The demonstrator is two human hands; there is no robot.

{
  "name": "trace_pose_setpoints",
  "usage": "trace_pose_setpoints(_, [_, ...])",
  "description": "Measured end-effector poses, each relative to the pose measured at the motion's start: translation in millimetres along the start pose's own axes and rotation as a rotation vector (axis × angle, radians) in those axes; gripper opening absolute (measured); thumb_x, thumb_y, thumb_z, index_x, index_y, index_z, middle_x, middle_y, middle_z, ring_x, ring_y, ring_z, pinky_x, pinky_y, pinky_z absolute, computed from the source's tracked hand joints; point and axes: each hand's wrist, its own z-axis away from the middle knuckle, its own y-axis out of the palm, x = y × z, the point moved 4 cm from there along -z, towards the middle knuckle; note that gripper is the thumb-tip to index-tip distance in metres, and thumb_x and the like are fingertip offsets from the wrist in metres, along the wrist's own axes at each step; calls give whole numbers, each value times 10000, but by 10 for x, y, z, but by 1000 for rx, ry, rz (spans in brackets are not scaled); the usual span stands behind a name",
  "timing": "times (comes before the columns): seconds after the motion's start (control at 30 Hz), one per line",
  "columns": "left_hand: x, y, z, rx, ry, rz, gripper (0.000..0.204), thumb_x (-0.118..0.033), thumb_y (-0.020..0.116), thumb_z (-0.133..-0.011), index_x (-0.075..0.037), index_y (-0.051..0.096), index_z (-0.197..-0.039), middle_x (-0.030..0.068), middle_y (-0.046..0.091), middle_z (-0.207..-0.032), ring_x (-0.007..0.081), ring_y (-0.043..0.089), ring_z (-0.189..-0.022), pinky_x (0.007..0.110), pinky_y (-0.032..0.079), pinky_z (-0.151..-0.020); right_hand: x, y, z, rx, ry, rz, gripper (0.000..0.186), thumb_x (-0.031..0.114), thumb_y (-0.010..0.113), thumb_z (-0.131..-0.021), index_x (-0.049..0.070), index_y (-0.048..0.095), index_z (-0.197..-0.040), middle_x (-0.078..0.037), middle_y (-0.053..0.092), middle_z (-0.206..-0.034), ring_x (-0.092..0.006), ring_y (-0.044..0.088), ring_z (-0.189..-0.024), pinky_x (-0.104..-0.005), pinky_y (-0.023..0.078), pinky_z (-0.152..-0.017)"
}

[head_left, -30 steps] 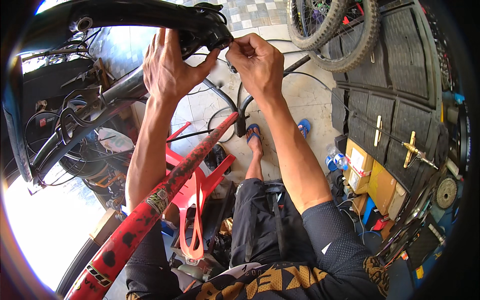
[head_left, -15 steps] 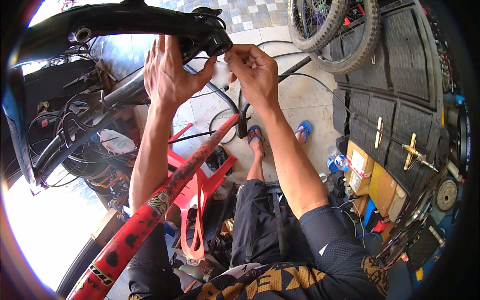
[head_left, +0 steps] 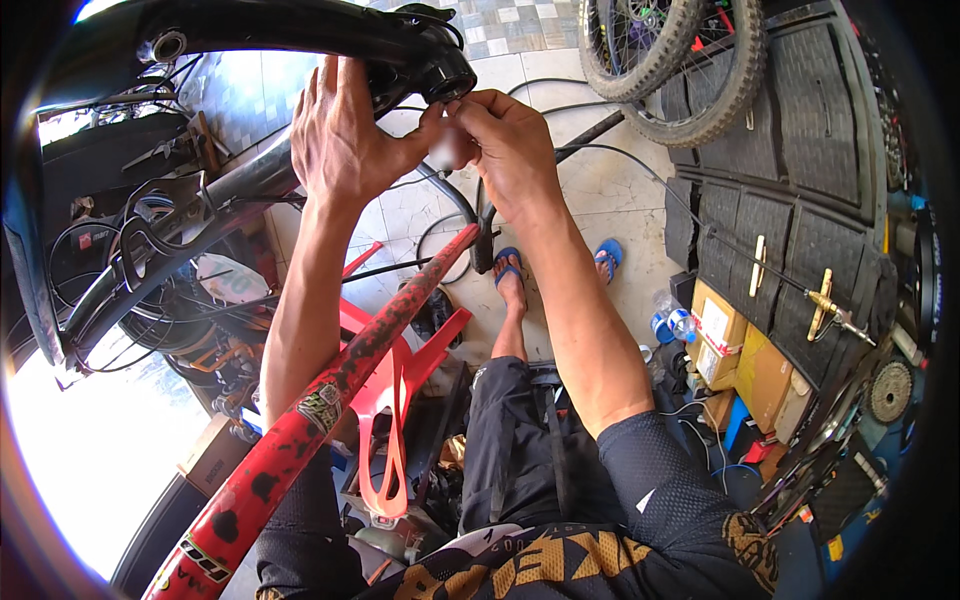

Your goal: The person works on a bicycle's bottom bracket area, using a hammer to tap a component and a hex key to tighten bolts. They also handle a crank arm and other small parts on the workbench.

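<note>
1. Here we are at the black bike frame (head_left: 260,32), stretched across the upper left, its round end (head_left: 450,80) right above our fingers.
2. Our left hand (head_left: 343,150) is spread wide, fingers straight up against the frame's underside, thumb reaching over toward the other hand.
3. Our right hand (head_left: 508,150) is drawn in narrow, thumb and forefinger pinched just below that round end, near the left thumb; a blurred patch sits there, so we can't tell what the pinch holds, if anything.
4. Below, a red tube (head_left: 285,440) with black blotches slants across our left forearm, and a red plastic chair (head_left: 375,405) lies under it.
5. Down on the pale floor (head_left: 640,220) we've got our blue sandals (head_left: 614,253), well apart.
6. Over to the right, knobbly tyres (head_left: 738,90) overlap dark matting (head_left: 805,110), with a cardboard box (head_left: 712,345) and clear bottles (head_left: 683,324) below.
</note>
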Motion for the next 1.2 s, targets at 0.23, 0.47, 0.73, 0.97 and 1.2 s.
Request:
trace_pose_setpoints(0.23, [-6,-7,-5,22,-27,21,786,-418,888,-723,-93,611,-1383,141,688,-1184,381,686,-1084,523,555,-951,45,15,0,-11,-3,45,176,106,760,-969,-59,735,-1025,-72,725,-842,-109,653,-674,-261,533,-556])
trace_pose_setpoints(0.47, [-12,-31,-15,-17,9,-8,747,-399,920,-754,-88,618,-1362,147,712,-1174,390,725,-1056,511,580,-924,28,19,-40,-23,-9,29,139,91,763,-961,-38,729,-998,-64,721,-838,-105,648,-664,-265,531,-532])
trace_pose_setpoints(0.73, [-27,0,-20,6,-33,29,747,-436,889,-722,-120,640,-1352,123,700,-1170,384,688,-1113,524,557,-960,-168,17,33,123,79,-386,225,227,754,-1058,30,712,-1159,-57,757,-1003,-125,657,-778,-307,550,-631])
trace_pose_setpoints(0.97, [7,13,-1,12,-38,15,805,-468,902,-720,-105,612,-1377,133,715,-1194,399,714,-1093,532,563,-962,-275,142,83,95,160,-564,268,392,777,-1049,157,695,-1148,-12,733,-1065,-120,591,-797,-311,481,-634])
trace_pose_setpoints(1.2, [31,35,1,25,-36,7,782,-494,896,-738,-103,615,-1355,135,719,-1201,396,709,-1115,536,557,-979,-241,201,80,82,135,-491,291,413,778,-1042,187,671,-1189,44,671,-1086,-101,560,-852,-273,433,-626])
